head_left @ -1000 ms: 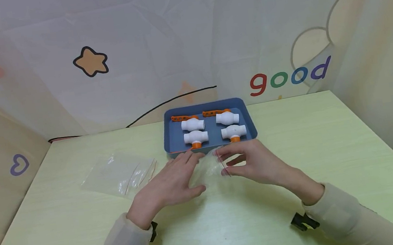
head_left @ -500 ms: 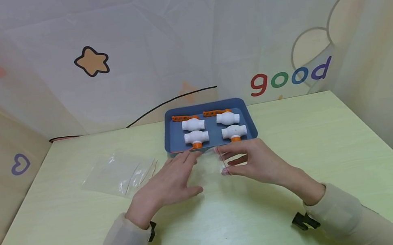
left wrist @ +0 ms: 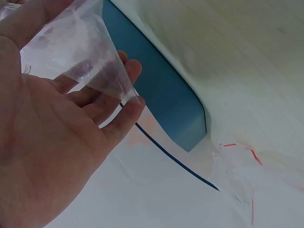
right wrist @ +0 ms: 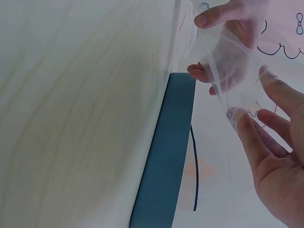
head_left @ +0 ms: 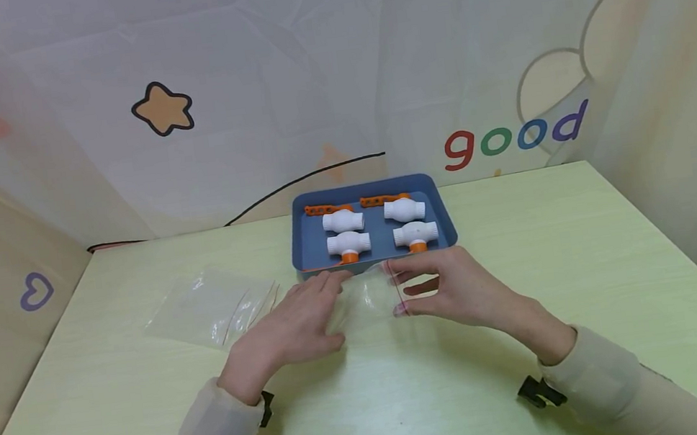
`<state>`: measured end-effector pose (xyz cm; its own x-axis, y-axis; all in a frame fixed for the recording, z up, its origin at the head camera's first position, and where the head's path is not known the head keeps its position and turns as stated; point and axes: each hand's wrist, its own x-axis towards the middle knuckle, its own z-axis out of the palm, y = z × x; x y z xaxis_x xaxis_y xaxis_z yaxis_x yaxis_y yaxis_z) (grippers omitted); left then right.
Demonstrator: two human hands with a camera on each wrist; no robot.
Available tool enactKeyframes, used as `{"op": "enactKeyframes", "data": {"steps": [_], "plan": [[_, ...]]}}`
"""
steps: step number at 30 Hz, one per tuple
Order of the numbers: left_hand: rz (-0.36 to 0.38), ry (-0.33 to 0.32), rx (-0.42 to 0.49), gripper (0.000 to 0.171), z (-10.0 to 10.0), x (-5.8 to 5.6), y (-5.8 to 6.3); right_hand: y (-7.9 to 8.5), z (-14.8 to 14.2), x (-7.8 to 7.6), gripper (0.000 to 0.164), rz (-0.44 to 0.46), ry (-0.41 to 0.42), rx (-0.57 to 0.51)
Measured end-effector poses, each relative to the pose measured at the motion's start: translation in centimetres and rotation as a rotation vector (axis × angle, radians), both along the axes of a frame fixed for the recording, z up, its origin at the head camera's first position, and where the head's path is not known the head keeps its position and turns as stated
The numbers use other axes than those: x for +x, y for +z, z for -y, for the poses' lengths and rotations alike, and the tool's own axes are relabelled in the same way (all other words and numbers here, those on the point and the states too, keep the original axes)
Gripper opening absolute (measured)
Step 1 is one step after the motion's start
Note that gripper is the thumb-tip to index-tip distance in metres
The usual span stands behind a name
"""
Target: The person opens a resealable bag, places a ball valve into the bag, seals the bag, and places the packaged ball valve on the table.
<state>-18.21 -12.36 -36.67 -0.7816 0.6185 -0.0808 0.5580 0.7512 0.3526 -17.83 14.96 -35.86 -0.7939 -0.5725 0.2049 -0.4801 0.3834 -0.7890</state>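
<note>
In the head view, a clear zip bag (head_left: 368, 298) with a red line along its mouth is held upright in front of the tray. My right hand (head_left: 455, 284) has its thumb and fingers spread apart at the bag's mouth, with the fingertips seemingly inside it. Over the bag's other end is my left hand (head_left: 291, 333), its fingers extended and thumb apart. The left wrist view shows the bag's plastic (left wrist: 85, 52) between that thumb and the fingers. Whether the left fingers press on it is unclear.
Behind the hands stands a blue tray (head_left: 297, 249), holding several white ball valves (head_left: 348, 243) with orange handles. More clear zip bags (head_left: 203, 308) lie flat on the table at the left. A patterned cloth (head_left: 279, 74) hangs behind the table.
My left hand has shifted a little left, away from my right hand, and the bag shows wider between them. The right hand has stayed nearly still.
</note>
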Motion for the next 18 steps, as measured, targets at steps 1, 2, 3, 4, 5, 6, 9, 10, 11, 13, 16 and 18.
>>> {"op": "enactKeyframes", "data": {"steps": [1,2,3,4,5,6,9,10,11,13,16,18], "plan": [[0.004,0.002,-0.002,0.084,0.07,-0.01,0.01,-0.03,-0.03,-0.03,0.060,-0.003,0.001,0.004],[0.006,0.002,-0.004,0.085,0.15,-0.04,0.02,0.02,-0.03,0.01,0.060,-0.004,-0.001,0.007],[0.010,0.003,-0.003,0.085,0.21,-0.05,0.05,0.02,-0.05,0.02,0.061,-0.004,-0.002,0.008],[0.012,0.003,-0.004,0.085,0.28,-0.09,0.04,0.06,-0.03,0.04,0.061,-0.002,-0.003,0.010],[0.014,0.004,-0.005,0.086,0.33,-0.11,0.05,0.08,0.00,0.05,0.061,0.000,-0.005,0.011],[0.016,0.005,-0.007,0.087,0.38,-0.13,0.08,0.06,0.00,0.03,0.061,0.000,-0.007,0.013],[0.025,0.011,-0.005,0.093,0.44,-0.14,0.19,0.02,-0.01,0.00,0.061,-0.008,-0.011,0.019],[0.027,0.013,-0.002,0.096,0.44,-0.14,0.22,-0.02,-0.03,-0.05,0.061,-0.015,-0.010,0.021],[0.029,0.015,0.003,0.098,0.45,-0.12,0.26,-0.06,-0.05,-0.09,0.061,-0.021,-0.010,0.023],[0.025,0.018,0.018,0.103,0.45,-0.09,0.30,-0.13,-0.08,-0.17,0.061,-0.037,-0.008,0.027],[0.004,0.012,0.055,0.105,0.38,-0.06,0.25,-0.14,-0.08,-0.19,0.061,-0.050,-0.001,0.022],[-0.016,0.003,0.074,0.104,0.25,-0.03,0.30,-0.13,-0.03,-0.15,0.062,-0.052,0.000,0.017]]}}
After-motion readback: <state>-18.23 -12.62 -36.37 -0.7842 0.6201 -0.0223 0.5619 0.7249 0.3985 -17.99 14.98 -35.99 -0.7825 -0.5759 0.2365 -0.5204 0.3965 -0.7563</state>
